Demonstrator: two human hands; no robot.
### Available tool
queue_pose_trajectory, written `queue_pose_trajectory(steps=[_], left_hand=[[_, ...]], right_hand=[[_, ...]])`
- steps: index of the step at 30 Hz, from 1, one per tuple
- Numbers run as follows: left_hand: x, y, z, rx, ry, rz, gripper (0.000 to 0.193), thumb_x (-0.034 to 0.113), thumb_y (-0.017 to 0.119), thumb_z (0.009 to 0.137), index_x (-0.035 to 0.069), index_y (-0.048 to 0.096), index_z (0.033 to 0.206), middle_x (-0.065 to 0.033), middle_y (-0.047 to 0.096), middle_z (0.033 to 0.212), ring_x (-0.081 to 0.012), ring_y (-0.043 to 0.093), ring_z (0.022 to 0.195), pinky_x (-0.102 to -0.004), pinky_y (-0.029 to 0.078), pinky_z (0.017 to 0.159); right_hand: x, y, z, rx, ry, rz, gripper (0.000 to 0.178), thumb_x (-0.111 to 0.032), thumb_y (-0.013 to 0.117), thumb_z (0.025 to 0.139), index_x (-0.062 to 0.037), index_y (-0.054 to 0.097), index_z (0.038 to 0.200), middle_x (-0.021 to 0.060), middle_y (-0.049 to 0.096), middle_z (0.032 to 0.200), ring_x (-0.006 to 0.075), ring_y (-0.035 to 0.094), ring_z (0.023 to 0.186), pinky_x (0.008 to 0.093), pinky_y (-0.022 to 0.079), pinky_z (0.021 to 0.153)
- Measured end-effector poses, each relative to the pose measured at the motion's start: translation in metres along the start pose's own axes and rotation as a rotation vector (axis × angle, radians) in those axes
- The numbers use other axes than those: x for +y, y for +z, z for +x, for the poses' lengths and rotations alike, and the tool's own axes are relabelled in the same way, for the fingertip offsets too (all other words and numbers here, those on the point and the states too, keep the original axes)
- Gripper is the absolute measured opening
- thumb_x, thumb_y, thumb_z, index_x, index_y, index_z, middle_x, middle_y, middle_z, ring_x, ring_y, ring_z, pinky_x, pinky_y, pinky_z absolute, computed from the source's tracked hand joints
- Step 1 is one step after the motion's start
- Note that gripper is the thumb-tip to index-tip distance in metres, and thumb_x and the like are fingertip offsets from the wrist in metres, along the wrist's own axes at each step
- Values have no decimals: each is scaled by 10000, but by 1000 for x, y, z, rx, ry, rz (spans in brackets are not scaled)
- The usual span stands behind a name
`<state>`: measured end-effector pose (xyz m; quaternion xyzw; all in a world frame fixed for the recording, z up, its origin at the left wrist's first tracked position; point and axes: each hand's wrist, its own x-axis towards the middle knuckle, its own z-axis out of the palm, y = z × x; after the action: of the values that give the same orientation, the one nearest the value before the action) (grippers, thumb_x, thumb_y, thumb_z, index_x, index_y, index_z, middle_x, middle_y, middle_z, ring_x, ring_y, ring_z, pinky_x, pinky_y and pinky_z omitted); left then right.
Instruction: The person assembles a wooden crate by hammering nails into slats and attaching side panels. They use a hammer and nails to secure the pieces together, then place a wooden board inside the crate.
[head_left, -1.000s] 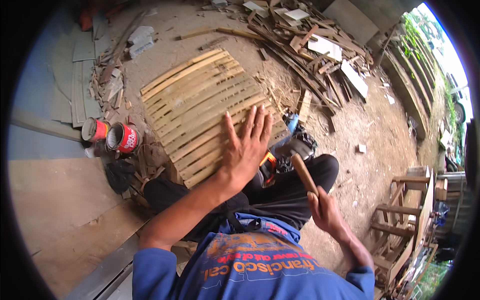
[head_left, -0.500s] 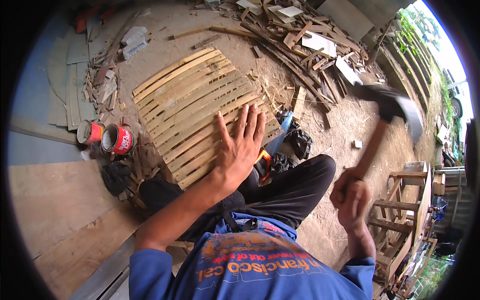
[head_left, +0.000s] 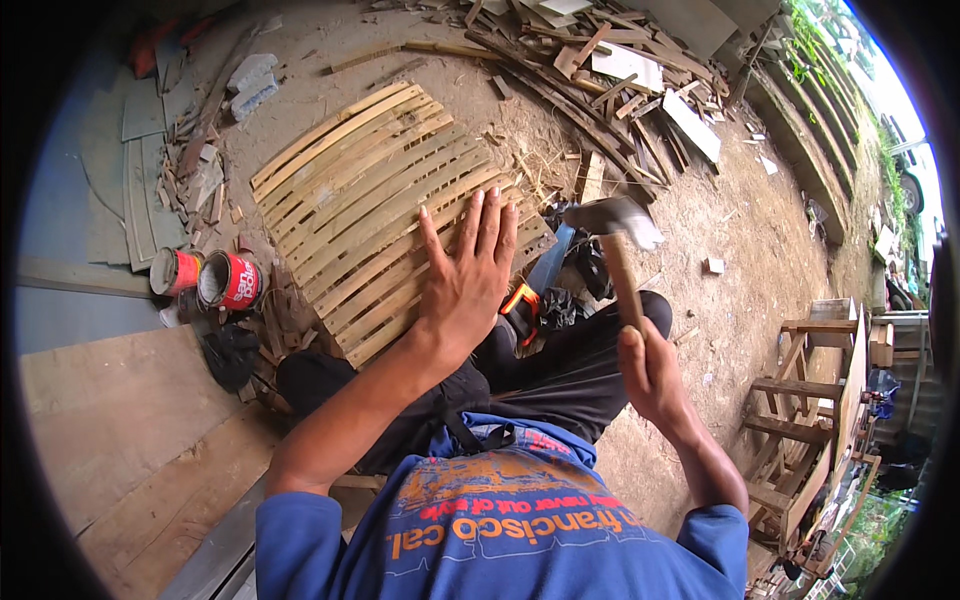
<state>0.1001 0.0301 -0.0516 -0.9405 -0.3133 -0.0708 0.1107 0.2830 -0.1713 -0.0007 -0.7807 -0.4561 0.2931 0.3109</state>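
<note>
A slatted wooden panel (head_left: 370,190) lies in front of me, its near edge by my crossed legs. Flat on its right part rests my left hand (head_left: 465,270), fingers spread and pointing away from me. My right hand (head_left: 650,372) is wrapped round the wooden handle of a claw hammer (head_left: 622,275). The dark metal head is up near the panel's right corner, a short way off it. An orange-handled saw (head_left: 522,300) with a bluish blade lies beside that corner, partly under black plastic (head_left: 598,270).
Two red paint cans (head_left: 230,281) stand left of the panel, near wood scraps. A heap of scrap boards (head_left: 640,80) covers the far right ground. A wooden step-like frame (head_left: 800,420) stands at the right. Plywood sheets (head_left: 140,420) lie at near left.
My right hand has swung the hammer inward to the left, from out at the right toward the panel's right corner. My left hand stays spread on the slats.
</note>
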Motion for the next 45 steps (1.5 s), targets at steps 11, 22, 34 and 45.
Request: queue_pose_trajectory(steps=[11,22,34,45], left_hand=[[-1,-3,0,-51,0,0,966,227,729,789,48,237,1600,-157,257,1661,-293,247,1546,-735,196,1160],[-2,-7,1,-53,11,-11,945,180,727,783,46,252,1589,-163,249,1664,-292,263,1540,-717,208,1168],[-2,-6,4,-85,-2,-56,838,199,636,873,23,251,1596,-177,257,1662,-321,252,1543,-765,193,1141],[-1,-7,5,-59,23,85,894,247,664,851,-2,233,1594,-189,244,1666,-314,240,1550,-763,205,1137]], right_hand=[[6,2,9,163,-295,-179,433,-393,469,1086,-4,524,905,72,475,604,137,509,558,315,386,496],[9,9,0,-28,-87,-34,281,-249,529,1060,4,516,939,202,512,596,403,574,511,445,406,492],[6,1,-11,-44,120,-48,356,-317,509,1072,14,514,941,223,507,560,455,612,561,453,403,474],[-19,-8,3,-75,-72,-124,250,-216,527,1067,4,500,952,192,516,579,371,553,477,435,386,472]])
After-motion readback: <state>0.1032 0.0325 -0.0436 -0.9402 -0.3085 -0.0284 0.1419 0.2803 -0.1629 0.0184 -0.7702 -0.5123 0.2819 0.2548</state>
